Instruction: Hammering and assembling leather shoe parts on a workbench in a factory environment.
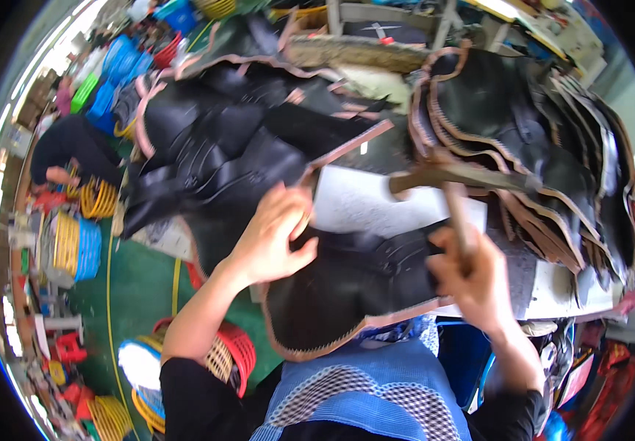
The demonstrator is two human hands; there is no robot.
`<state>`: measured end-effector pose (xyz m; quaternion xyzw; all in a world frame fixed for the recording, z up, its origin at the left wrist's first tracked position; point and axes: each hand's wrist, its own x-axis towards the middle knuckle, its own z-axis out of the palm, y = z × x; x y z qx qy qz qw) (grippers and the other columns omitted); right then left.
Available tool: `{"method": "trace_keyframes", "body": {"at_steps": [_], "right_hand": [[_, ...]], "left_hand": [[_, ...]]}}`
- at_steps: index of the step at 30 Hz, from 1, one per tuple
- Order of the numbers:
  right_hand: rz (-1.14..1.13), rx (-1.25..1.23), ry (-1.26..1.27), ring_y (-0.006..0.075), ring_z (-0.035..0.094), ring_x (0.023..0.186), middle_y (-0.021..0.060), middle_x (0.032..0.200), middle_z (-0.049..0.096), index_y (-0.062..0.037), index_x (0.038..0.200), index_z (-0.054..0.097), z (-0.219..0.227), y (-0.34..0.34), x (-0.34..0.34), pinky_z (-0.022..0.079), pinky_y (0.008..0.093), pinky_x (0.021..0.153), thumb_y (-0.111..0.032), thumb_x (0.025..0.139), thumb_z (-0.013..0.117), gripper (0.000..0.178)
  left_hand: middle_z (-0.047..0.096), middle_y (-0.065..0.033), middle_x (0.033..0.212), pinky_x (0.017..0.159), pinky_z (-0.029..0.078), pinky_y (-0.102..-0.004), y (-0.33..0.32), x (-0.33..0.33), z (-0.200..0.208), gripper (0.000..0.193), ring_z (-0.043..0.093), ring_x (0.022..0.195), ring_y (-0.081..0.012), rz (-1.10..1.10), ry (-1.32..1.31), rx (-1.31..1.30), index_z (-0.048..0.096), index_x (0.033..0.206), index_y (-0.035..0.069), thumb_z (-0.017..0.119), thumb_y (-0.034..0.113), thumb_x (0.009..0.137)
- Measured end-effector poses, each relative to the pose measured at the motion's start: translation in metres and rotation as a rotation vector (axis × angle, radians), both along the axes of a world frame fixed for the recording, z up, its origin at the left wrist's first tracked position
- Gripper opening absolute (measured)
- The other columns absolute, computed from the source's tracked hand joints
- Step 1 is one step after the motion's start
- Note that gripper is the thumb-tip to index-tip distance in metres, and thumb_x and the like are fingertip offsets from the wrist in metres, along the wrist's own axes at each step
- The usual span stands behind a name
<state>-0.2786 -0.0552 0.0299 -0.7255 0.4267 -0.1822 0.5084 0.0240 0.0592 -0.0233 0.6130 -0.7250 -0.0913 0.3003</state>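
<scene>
- The black leather piece (347, 294), edged with a tan stitched border, lies on the near edge of the desk (553, 290), its lower curve hanging over the edge toward the person's blue mesh apron (376, 397).
- The left hand (273, 239) rests on the upper left part of this piece; its grip is pressed flat with fingers curled, fingertips reaching the border strip above.
- The right hand (472, 275) is just right of the piece; its grip is wrapped tight around the wooden handle of a hammer (457, 180).
- The hammer's head stands above the piece, over a white sheet (369, 202) that lies directly behind it.
- A tan-edged strip (347, 151) runs diagonally up from the left hand's fingertips.
- Left of the piece and behind it, a heap of black leather pieces (214, 140) is piled.
- Right of the piece, a stack of similar tan-bordered pieces (538, 140) fans out.
- Below and left of the piece, on the green floor (134, 287), stands a red basket (233, 349); farther left are yellow and blue baskets (75, 246).
- Another person in dark clothing (71, 151) sits far left of the piece.
</scene>
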Motion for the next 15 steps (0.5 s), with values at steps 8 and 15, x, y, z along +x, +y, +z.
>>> {"method": "trace_keyframes", "body": {"at_steps": [8, 15], "right_hand": [[0.322, -0.065, 0.001, 0.0171, 0.065, 0.062, 0.0089, 0.076, 0.064, -0.0005, 0.096, 0.057, 0.015, -0.009, 0.003, 0.052, 0.0322, 0.059, -0.01, 0.079, 0.082, 0.031], [-0.429, -0.637, 0.094, 0.0067, 0.049, 0.055, -0.0029, 0.071, 0.052, -0.0044, 0.1, 0.061, 0.102, -0.094, -0.028, 0.039, 0.024, 0.05, -0.01, 0.085, 0.079, 0.025]], "left_hand": [[0.07, -0.01, 0.095, 0.081, 0.056, -0.0385, 0.002, -0.033, 0.102, 0.023, 0.07, 0.088, -0.0273, -0.415, 0.022, -0.326, 0.065, 0.088, 0.003, 0.068, 0.0, 0.066], [0.066, -0.0119, 0.106, 0.077, 0.055, -0.0384, -0.01, -0.033, 0.074, 0.033, 0.069, 0.093, -0.0289, -0.064, 0.128, -0.647, 0.048, 0.084, 0.012, 0.078, 0.0, 0.078]]}}
